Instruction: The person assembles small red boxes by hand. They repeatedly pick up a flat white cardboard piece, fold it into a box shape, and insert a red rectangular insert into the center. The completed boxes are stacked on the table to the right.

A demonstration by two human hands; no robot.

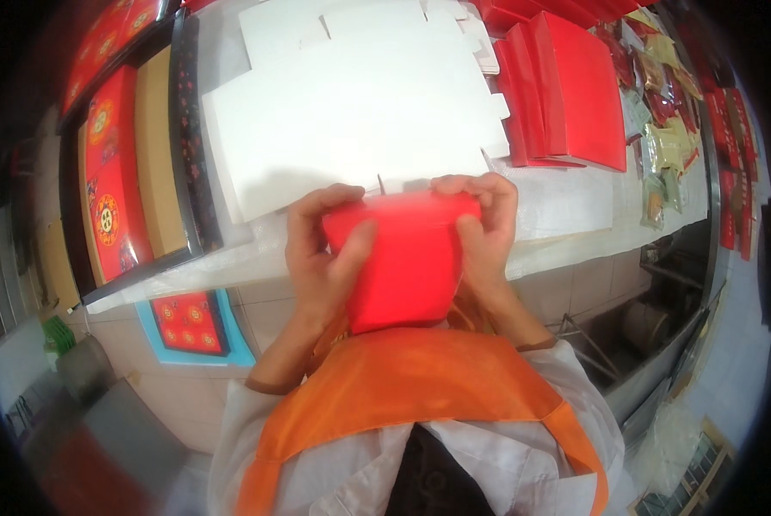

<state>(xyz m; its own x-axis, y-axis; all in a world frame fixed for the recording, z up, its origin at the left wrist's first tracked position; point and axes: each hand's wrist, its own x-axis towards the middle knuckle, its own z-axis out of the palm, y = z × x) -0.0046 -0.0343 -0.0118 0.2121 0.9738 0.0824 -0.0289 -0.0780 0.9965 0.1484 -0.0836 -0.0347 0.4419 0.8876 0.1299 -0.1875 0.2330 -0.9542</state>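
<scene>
With left hand [317,236] and right hand [492,232] half closed, I pinch the upper corners of a red cardboard piece [407,267], white sheets [351,112] lying just beyond these hands.

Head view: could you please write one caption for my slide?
Left hand and right hand grip a red carton at its far corners, white cardboard blanks lying beyond.

Left hand [321,241] and right hand [490,225] apart, fingers [338,194] bent inward, thumbs [354,249] nearer the chest.
</scene>
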